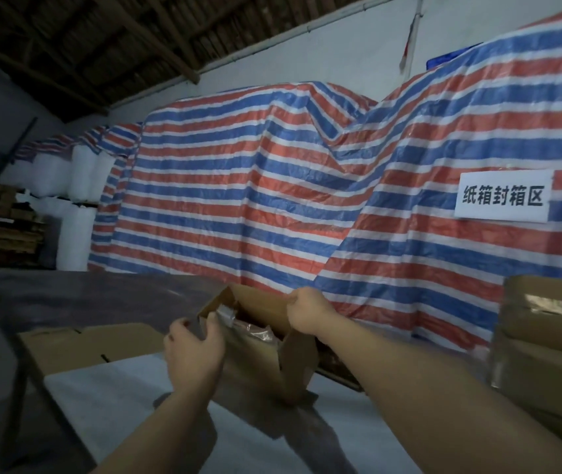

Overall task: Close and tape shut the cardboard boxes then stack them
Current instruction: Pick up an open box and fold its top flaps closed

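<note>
Lying flat at the left on the counter (108,398) is a folded cardboard sheet (78,343), close by, likely waiting to be made into a box later. Next comes the left hand (194,350). Its fingers (211,321) curl over the near left edge of the open cardboard box (255,354) and grip it there, I think to keep the box from sliding. The box sits in the middle of the counter, right in front of the person, where both arms can reach it. Its top is still open. Something shiny and see-through, like a plastic wrap (245,325), shows inside. One short flap (295,364) at the near right end sticks out and is not folded in yet.

Farther right, the right hand (307,311) pinches the top edge of the tall back flap. It looks ready to pull that flap down over the opening. No tape is on this box yet, so closing comes first.

At the far right stands a stack of taped boxes (546,336). They are already shut, and this box probably goes on top. Behind everything hangs a striped tarp (238,200) with a white sign (502,196).
</note>
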